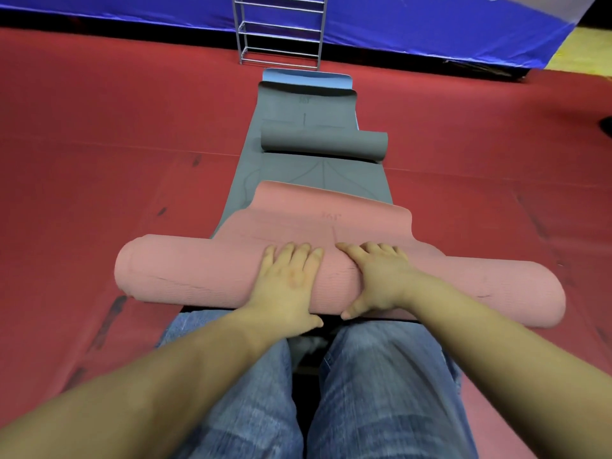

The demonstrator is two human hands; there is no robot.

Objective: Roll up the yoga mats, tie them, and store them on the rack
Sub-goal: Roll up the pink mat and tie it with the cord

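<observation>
A pink yoga mat (185, 270) lies across the floor in front of my knees, most of it wound into a thick roll, with a short flat tail reaching away from me. My left hand (291, 279) lies palm down over the middle of the roll, fingers spread, thumb at the near side. My right hand (377, 276) lies over the roll just to the right, fingers over the top, thumb underneath at the near side. Beyond it a grey mat (318, 173) lies flat with a small grey roll (324, 144) on it. A light blue mat (304, 76) peeks out beneath the grey mat's far end.
A metal rack (280, 31) with several bare rungs stands at the far end of the mats, against a blue padded wall (430, 24). Red floor matting (99, 144) spreads on both sides. My jeans-clad legs (381, 392) kneel just behind the pink roll.
</observation>
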